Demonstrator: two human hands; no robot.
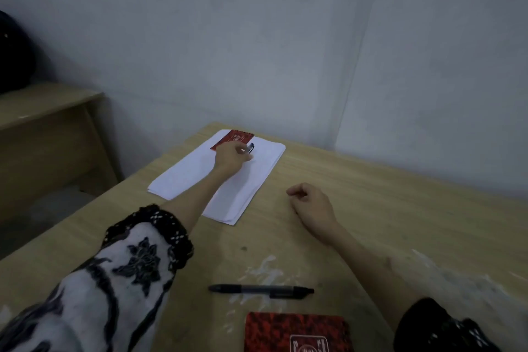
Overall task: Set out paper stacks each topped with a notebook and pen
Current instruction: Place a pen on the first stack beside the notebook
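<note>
A white paper stack (200, 174) lies at the far left corner of the wooden table (400, 208). A small red notebook (235, 138) rests on the stack's far end. My left hand (231, 158) reaches over the stack and holds a dark pen (250, 148) beside that notebook. My right hand (310, 203) rests on the bare table to the right of the stack, fingers curled, holding nothing. A second black pen (261, 290) lies near me, and a second red notebook (297, 333) sits at the table's front edge.
A grey wall stands right behind the table. A lower wooden shelf (43, 111) is at the left with a dark object (11, 51) on it. White smears (265, 268) mark the tabletop near the black pen.
</note>
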